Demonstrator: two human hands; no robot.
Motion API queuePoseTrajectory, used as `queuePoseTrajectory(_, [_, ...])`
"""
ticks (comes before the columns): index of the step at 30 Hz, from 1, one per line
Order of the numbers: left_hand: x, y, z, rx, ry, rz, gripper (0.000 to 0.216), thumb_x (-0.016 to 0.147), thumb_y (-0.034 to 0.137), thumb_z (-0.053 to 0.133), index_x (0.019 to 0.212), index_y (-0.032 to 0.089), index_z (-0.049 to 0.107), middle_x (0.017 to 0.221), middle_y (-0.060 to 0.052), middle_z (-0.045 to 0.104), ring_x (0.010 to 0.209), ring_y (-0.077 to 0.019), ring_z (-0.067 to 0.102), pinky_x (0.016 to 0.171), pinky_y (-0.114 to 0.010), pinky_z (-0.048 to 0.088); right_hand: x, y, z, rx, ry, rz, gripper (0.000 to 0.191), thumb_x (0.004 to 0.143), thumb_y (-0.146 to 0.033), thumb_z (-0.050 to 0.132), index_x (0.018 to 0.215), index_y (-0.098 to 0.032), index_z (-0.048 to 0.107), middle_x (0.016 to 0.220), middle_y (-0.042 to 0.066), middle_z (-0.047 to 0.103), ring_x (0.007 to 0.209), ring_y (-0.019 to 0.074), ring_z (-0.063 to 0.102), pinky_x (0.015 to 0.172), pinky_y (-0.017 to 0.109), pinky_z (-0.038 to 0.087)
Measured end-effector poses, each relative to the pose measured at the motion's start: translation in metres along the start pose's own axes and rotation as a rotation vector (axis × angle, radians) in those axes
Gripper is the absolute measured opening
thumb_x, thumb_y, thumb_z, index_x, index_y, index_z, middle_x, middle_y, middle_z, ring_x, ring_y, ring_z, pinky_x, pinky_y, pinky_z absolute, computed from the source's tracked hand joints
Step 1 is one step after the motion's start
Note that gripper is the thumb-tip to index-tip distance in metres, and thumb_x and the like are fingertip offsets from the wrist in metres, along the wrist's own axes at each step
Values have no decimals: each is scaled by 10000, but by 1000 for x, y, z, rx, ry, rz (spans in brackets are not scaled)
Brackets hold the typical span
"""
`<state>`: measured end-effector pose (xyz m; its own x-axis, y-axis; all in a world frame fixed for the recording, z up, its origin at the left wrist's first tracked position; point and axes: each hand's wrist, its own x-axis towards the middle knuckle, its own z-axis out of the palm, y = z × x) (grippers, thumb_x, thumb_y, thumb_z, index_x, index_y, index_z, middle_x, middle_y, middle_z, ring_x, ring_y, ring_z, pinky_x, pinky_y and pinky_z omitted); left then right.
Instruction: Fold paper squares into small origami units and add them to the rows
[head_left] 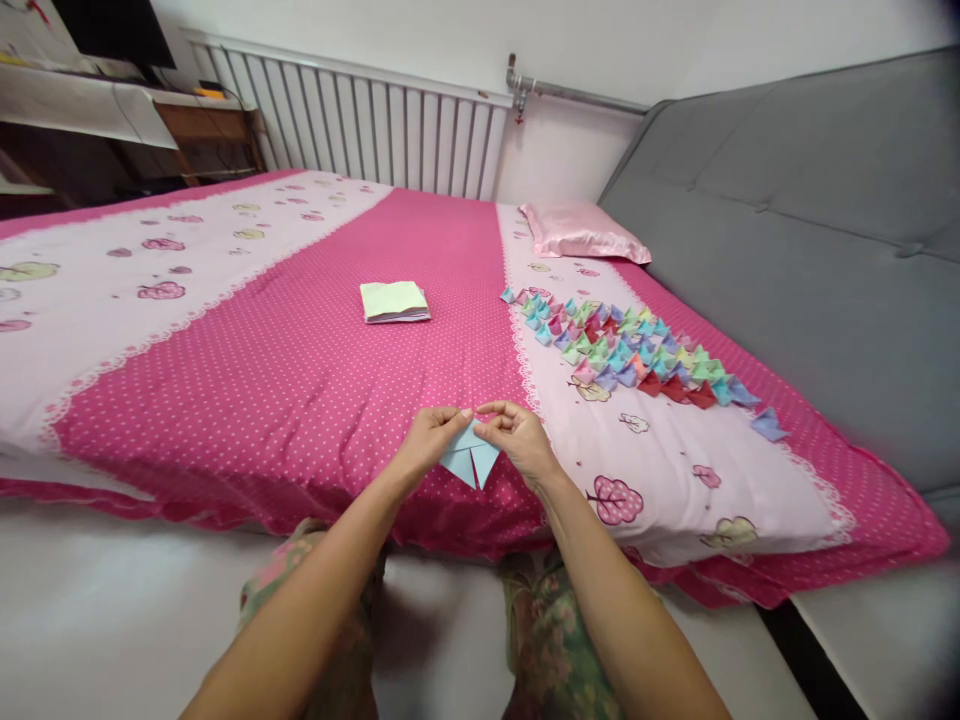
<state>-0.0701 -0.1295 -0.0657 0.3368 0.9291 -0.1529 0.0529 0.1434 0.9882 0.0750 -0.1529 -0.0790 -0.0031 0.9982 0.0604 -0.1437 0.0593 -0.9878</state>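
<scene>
The stack (395, 300) lies flat on the bed (322, 300). Nearer the person than the stack, and to its right, is the blue sheet (469, 440), held peak up, with two pointed flaps below and a narrow slit between them. To fold it well, I would have the left hand (435, 430) pin its side so the layers do not slide, while the right hand (525, 440) lines up the far edge before any hard pressing. The crease is best run outward from the peak, with even pressure, or the flaps may come out unequal. Thin paper should take a sharp line readily, but could tear if tugged at the peak.

Left hand, just right of the stack and nearer the person: thumb and forefinger together, pinching the sheet's upper left edge. Right hand, farther right: thumb against the upper right edge, forefinger arched with a gap; whether anything clamps behind, I cannot tell. Well right of the stack lie rows of folded pieces (622, 350), apart from both hands.
</scene>
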Motion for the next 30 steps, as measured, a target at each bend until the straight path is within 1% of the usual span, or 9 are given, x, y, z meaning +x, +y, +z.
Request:
queuePoseTrajectory(3, [-1, 1, 1, -44, 10, -22, 393, 639, 516, 611, 538, 142, 539, 409, 41, 428, 367, -63, 357, 389, -204, 224, 0, 0, -1, -27, -1, -19, 302, 585, -328, 727, 827, -175, 630, 517, -66, 545, 459, 77, 484, 508, 216, 404])
queuePoseTrajectory(6, [-1, 1, 1, -39, -2, -37, 395, 639, 513, 610, 527, 141, 538, 407, 42, 429, 364, -62, 354, 391, -206, 222, 0, 0, -2, -38, -19, -15, 305, 588, -328, 727, 834, -174, 638, 519, -61, 556, 464, 81, 493, 517, 221, 410])
queuePoseTrajectory(10, [0, 0, 0, -31, -8, 0, 404, 648, 522, 600, 530, 141, 540, 414, 45, 428, 364, -60, 352, 400, -207, 228, 0, -1, -2, -10, 6, 0, 318, 589, -312, 733, 858, -175, 634, 499, -70, 556, 460, 81, 498, 530, 223, 411])
queuePoseTrajectory(15, [3, 1, -3, -8, 109, 96, 407, 687, 524, 564, 582, 131, 565, 438, 30, 471, 389, -73, 390, 413, -204, 260, 2, -2, -3, 28, 65, -7, 311, 596, -296, 729, 858, -163, 626, 557, -47, 604, 506, 92, 539, 557, 233, 423])
queuePoseTrajectory(19, [6, -3, -4, 52, 142, 110, 441, 725, 540, 506, 557, 135, 546, 434, 15, 494, 393, -90, 426, 406, -208, 267, 2, -3, -3, 25, 76, -43, 283, 617, -266, 713, 866, -173, 618, 480, -84, 534, 455, 73, 498, 525, 214, 402])
queuePoseTrajectory(23, [9, -9, -6, 123, 186, 128, 455, 742, 544, 480, 568, 131, 559, 437, 8, 510, 393, -97, 446, 399, -208, 271, 2, -4, -1, 32, 75, -43, 256, 618, -256, 711, 844, -178, 621, 458, -85, 523, 445, 74, 498, 515, 211, 397])
queuePoseTrajectory(27, [8, -7, -6, 93, 168, 91, 454, 731, 547, 496, 577, 125, 564, 448, -3, 534, 396, -102, 468, 396, -205, 290, 3, -3, -2, 25, 78, -38, 199, 619, -267, 712, 782, -178, 640, 493, -65, 549, 461, 74, 498, 502, 202, 393])
queuePoseTrajectory(30, [3, -3, -6, -35, 65, 34, 384, 663, 496, 610, 669, 113, 606, 525, -17, 598, 445, -111, 519, 439, -208, 357, 3, 0, -3, 31, 85, -30, 180, 618, -271, 716, 757, -179, 649, 539, -48, 578, 483, 73, 500, 497, 194, 392])
